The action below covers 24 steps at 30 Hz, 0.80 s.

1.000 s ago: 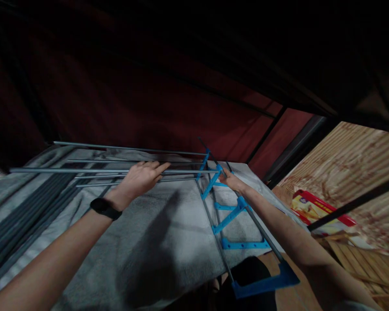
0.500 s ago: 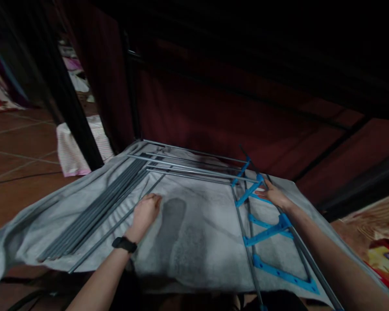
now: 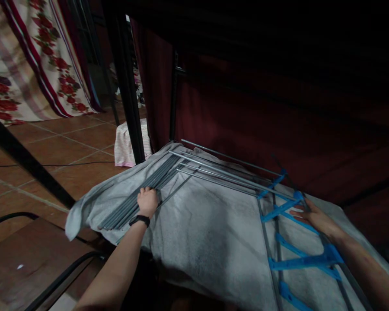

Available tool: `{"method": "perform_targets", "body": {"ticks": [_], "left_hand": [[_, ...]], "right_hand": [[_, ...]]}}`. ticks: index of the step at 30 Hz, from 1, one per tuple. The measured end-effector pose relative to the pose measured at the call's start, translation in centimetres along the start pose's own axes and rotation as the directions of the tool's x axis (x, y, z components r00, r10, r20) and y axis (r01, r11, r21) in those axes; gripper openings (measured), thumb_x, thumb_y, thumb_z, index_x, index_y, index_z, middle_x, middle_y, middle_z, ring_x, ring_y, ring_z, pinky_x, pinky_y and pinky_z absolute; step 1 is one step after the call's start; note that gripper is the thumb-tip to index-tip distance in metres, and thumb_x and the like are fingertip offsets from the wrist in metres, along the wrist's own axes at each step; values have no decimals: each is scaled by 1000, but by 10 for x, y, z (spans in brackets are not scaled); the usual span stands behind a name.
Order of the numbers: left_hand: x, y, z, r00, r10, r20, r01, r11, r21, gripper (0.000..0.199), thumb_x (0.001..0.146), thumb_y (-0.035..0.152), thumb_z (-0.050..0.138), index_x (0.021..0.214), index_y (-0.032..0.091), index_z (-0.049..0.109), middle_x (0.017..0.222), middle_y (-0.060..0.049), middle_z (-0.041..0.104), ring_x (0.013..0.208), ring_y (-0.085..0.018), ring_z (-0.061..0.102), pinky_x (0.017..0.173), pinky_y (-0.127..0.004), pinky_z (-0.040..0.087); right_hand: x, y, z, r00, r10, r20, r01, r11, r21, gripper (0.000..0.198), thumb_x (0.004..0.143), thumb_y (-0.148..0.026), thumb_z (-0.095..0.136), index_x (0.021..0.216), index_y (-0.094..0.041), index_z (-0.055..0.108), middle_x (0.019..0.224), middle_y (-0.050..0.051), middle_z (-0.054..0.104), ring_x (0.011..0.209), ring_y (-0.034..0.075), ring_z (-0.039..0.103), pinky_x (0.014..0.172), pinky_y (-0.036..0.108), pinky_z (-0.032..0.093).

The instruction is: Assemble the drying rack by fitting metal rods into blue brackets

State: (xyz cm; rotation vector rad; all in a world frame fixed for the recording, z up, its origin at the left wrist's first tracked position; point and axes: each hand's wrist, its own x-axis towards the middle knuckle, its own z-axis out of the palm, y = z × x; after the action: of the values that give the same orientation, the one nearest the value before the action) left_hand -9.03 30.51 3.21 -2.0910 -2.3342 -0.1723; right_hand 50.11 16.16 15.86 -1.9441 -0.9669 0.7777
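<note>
Several grey metal tubes [image 3: 126, 209] lie side by side in a slanting row on a grey cloth [image 3: 201, 224]. My left hand [image 3: 148, 201], with a black band at its wrist, is closed over the right side of this row, its fingers curled down onto the tubes. One loose tube [image 3: 178, 186] lies apart, just right of the row. At the right stands a partly built rack frame of grey tubes and blue plastic brackets [image 3: 304, 261]. My right hand [image 3: 317, 219] grips its upright tube beside an upper blue bracket [image 3: 283, 207]. Several thin tubes [image 3: 220, 168] reach leftward from the upper brackets.
Dark bed posts [image 3: 128, 86] and a dark red curtain [image 3: 240, 116] stand behind the cloth-covered surface. To the left are a tiled floor [image 3: 71, 142], a brown board [image 3: 19, 259] with black curved bars, and a flowered hanging cloth [image 3: 35, 65].
The view has swung left. My left hand has moved from beside the loose tube onto the row of tubes. My right hand keeps its hold by the upper bracket.
</note>
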Motion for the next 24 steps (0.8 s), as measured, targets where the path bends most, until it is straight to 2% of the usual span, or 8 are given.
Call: {"method": "perform_targets", "body": {"ticks": [4,7,12,17,20,24], "left_hand": [[3,3,2,998,-11,-55,12,1000,12,45,90,13,32,110,10,73,118,-23,63,113,-35,55,87,-41,39],[6,-1,1,992,-72,-103,71,997,-14,45,91,14,32,115,11,70,118,-23,63,111,-35,56,87,-41,39],[9,-10,1,993,-104,-47,103,994,-24,43,87,8,35,113,8,69,115,-24,65,111,-35,57,84,-39,41],[10,-1,-1,988,-156,-21,156,988,-11,45,90,8,28,114,3,66,115,-29,64,113,-37,58,84,-41,44],[7,5,-9,980,-198,-33,197,980,-28,45,90,8,29,121,0,61,114,-31,64,110,-36,60,81,-41,46],[-6,-2,-37,977,-197,-86,196,980,-20,40,89,9,33,117,2,61,109,-28,66,102,-32,64,78,-37,48]], "right_hand": [[7,10,-5,999,31,41,-35,994,104,87,62,-17,69,143,-34,42,150,21,46,120,31,63,97,36,54],[7,10,-6,998,54,41,-58,993,102,92,60,-17,70,145,-35,40,151,20,45,122,30,62,98,36,53],[8,10,-7,999,26,48,-30,996,87,88,60,-18,71,142,-34,44,145,22,52,112,30,68,92,33,56],[9,11,-7,998,42,38,-46,995,87,88,60,-16,69,142,-34,45,144,22,52,106,30,71,94,35,55],[7,7,-4,997,57,46,-61,995,82,87,63,-16,67,145,-32,42,145,22,51,106,29,71,93,34,56],[0,0,0,998,53,24,-55,993,108,85,64,-13,66,144,-29,43,146,19,52,111,26,69,88,30,58]]}}
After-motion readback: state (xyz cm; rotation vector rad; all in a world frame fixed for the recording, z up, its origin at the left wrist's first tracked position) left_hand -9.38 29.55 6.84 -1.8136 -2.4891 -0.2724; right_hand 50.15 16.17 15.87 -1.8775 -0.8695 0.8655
